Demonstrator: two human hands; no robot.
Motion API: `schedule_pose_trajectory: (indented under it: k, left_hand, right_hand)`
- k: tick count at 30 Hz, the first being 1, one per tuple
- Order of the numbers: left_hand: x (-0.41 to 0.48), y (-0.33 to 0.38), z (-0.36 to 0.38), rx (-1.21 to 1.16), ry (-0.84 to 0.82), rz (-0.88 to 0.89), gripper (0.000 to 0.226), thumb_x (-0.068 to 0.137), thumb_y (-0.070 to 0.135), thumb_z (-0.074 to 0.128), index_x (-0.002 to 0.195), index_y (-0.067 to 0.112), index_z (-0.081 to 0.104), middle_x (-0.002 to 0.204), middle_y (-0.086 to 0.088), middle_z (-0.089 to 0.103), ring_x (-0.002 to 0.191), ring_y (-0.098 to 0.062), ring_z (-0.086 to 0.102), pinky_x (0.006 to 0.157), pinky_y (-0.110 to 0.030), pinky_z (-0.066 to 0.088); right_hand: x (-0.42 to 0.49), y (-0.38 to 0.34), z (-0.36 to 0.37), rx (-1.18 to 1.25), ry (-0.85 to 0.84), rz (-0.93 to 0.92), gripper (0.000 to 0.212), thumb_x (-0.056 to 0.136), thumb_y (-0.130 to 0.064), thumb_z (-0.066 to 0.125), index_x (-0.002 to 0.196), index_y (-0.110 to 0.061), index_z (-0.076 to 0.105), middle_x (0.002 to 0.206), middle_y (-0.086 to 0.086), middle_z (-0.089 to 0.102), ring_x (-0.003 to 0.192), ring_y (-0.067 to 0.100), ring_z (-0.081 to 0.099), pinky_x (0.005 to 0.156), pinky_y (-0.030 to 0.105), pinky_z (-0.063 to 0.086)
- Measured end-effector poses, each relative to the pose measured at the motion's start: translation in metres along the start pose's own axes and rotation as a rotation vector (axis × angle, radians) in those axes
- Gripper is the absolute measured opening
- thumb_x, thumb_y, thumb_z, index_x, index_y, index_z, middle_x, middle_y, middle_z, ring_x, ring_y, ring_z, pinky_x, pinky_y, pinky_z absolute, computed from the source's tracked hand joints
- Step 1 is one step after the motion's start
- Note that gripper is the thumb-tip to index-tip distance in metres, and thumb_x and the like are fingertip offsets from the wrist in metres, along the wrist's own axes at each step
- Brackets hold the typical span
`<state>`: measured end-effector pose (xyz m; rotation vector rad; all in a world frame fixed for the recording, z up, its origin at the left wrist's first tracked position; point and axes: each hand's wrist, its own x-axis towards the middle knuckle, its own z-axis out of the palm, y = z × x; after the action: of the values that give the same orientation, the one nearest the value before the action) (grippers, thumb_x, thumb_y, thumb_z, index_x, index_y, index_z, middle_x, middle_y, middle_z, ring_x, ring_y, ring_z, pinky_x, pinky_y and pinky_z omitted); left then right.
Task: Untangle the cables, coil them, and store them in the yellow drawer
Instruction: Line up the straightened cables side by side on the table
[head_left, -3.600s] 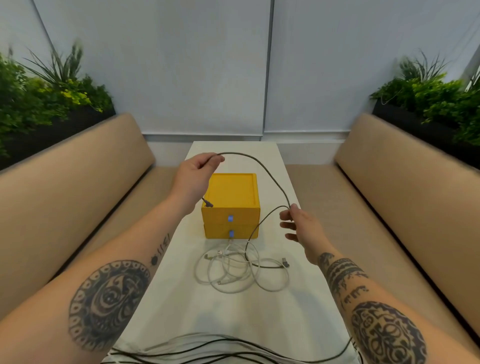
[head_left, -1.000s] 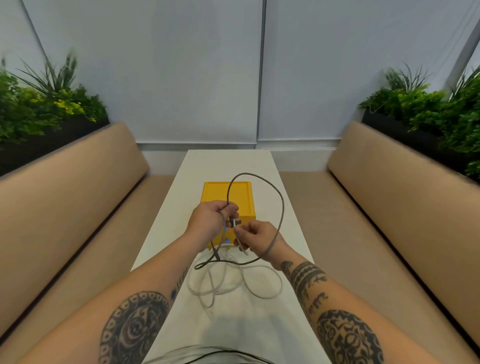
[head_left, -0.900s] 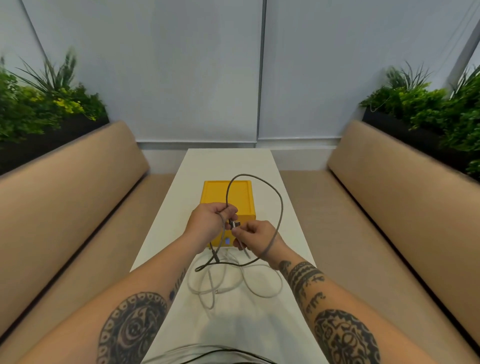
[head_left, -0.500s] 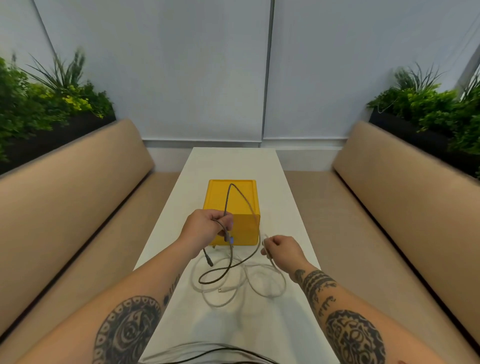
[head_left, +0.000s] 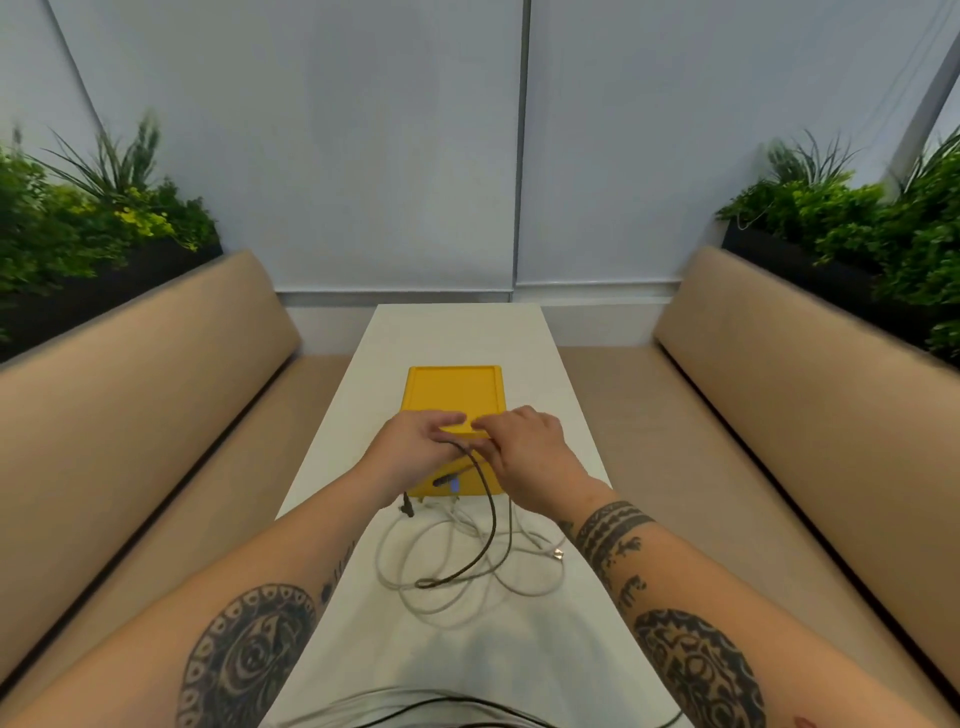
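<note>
At 6 o'clock, on the bottom edge, a bundle of dark and pale strands crosses the near end of the white table. Two tattooed forearms reach in from 7 and 5 o'clock.

Between them, just below centre, the white cables lie on the tabletop in a loose tangle of overlapping loops. A metal-tipped plug sits at the tangle's 3 o'clock side. A dark cable hangs from the hands in a long double loop, and its lowest bend rests on the middle of the tangle. One dark plug dangles below the left wrist. Another dark plug end shows against the drawer face, just beside a small blue tab.

At centre, the left hand and the right hand meet fingertip to fingertip over the near top edge of the yellow drawer unit. The left hand holds the dark cable, which comes out from under its fingers. The right hand has bent fingers and knuckles up, and its own back hides whether it pinches the cable.

The unit stands on the middle of the table, its front mostly hidden by the hands. Tan benches run along 9 o'clock and 3 o'clock. Green planters stand behind them at 10 and 2. Pale wall panels fill 12 o'clock.
</note>
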<state>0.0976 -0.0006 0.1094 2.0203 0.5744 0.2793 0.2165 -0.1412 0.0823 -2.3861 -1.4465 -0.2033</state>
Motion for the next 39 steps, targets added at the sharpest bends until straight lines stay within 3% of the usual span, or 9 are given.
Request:
schedule_pose_trajectory:
  k: [3, 6, 10, 14, 17, 23, 26, 31, 39]
  left_hand:
    - [-0.003, 0.002, -0.012, -0.19, 0.06, -0.049, 0.036, 0.088, -0.006, 0.054, 0.113, 0.016, 0.067, 0.097, 0.002, 0.077, 0.09, -0.008, 0.065, 0.067, -0.02, 0.043]
    - [-0.005, 0.007, -0.02, -0.248, 0.045, -0.052, 0.03, 0.092, -0.006, 0.052, 0.11, 0.014, 0.065, 0.094, -0.005, 0.075, 0.07, -0.008, 0.059, 0.055, -0.021, 0.036]
    - [-0.007, 0.037, -0.015, -0.225, 0.025, 0.055, 0.018, 0.093, 0.007, 0.063, 0.107, 0.018, 0.068, 0.096, 0.0, 0.077, 0.065, -0.004, 0.056, 0.062, -0.023, 0.038]
    - [-0.001, 0.073, -0.014, -0.027, 0.124, 0.191, 0.018, 0.09, 0.012, 0.064, 0.098, 0.028, 0.07, 0.092, 0.006, 0.074, 0.089, -0.008, 0.066, 0.078, -0.027, 0.048]
    - [-0.001, 0.089, -0.029, 0.032, 0.067, 0.215, 0.014, 0.091, 0.018, 0.06, 0.092, 0.027, 0.071, 0.079, 0.007, 0.064, 0.077, -0.016, 0.058, 0.074, -0.034, 0.047]
    - [-0.012, 0.083, -0.054, 0.297, -0.026, 0.214, 0.025, 0.097, 0.034, 0.054, 0.08, 0.03, 0.071, 0.061, 0.01, 0.05, 0.058, -0.014, 0.051, 0.058, -0.027, 0.043]
    - [-0.013, 0.07, -0.063, 0.572, -0.007, 0.254, 0.021, 0.098, 0.042, 0.055, 0.087, 0.042, 0.073, 0.08, 0.017, 0.064, 0.076, -0.009, 0.058, 0.063, -0.025, 0.04]
    - [-0.023, 0.038, -0.08, 0.77, 0.08, 0.245, 0.027, 0.1, 0.047, 0.05, 0.115, 0.04, 0.071, 0.12, 0.014, 0.069, 0.113, -0.015, 0.059, 0.084, -0.028, 0.042]
    - [-0.037, -0.002, -0.087, 0.756, 0.098, 0.214, 0.019, 0.1, 0.048, 0.051, 0.104, 0.053, 0.069, 0.114, 0.014, 0.073, 0.106, -0.016, 0.062, 0.084, -0.03, 0.045]
  right_hand:
    - [-0.007, 0.012, -0.001, -0.086, 0.024, 0.042, 0.032, 0.106, -0.04, 0.035, 0.109, -0.023, 0.062, 0.1, 0.0, 0.067, 0.098, 0.027, 0.056, 0.087, 0.041, 0.04]
    - [-0.019, 0.024, -0.001, 0.078, -0.039, 0.152, 0.03, 0.104, -0.042, 0.041, 0.11, -0.022, 0.062, 0.106, 0.0, 0.065, 0.1, 0.025, 0.059, 0.086, 0.04, 0.045]
    - [-0.028, -0.011, -0.019, 0.735, -0.077, 0.213, 0.043, 0.104, -0.049, 0.037, 0.128, -0.021, 0.06, 0.118, -0.003, 0.068, 0.113, 0.014, 0.061, 0.097, 0.033, 0.044]
    - [-0.018, -0.037, -0.051, 1.42, -0.105, 0.359, 0.045, 0.106, -0.048, 0.032, 0.104, -0.012, 0.06, 0.059, -0.002, 0.048, 0.055, 0.019, 0.055, 0.064, 0.031, 0.049]
    - [-0.004, -0.032, -0.073, 1.226, -0.002, 0.342, 0.035, 0.105, -0.04, 0.039, 0.089, -0.015, 0.059, 0.056, -0.004, 0.036, 0.047, 0.013, 0.03, 0.047, 0.026, 0.029]
    - [-0.004, -0.009, -0.116, 0.66, 0.02, 0.169, 0.037, 0.101, -0.044, 0.047, 0.079, -0.023, 0.068, 0.065, -0.015, 0.054, 0.063, 0.007, 0.046, 0.058, 0.026, 0.035]
    - [-0.011, -0.003, -0.116, 0.24, -0.108, 0.073, 0.039, 0.101, -0.05, 0.043, 0.08, -0.027, 0.066, 0.076, -0.01, 0.06, 0.072, 0.006, 0.054, 0.059, 0.028, 0.036]
    - [-0.031, 0.026, -0.108, 0.062, -0.119, 0.053, 0.038, 0.103, -0.048, 0.039, 0.08, -0.026, 0.059, 0.069, -0.01, 0.056, 0.068, 0.004, 0.051, 0.057, 0.025, 0.032]
    - [-0.059, 0.076, -0.098, 0.012, -0.171, 0.165, 0.038, 0.103, -0.048, 0.041, 0.07, -0.032, 0.051, 0.068, -0.011, 0.055, 0.069, 0.008, 0.049, 0.06, 0.029, 0.032]
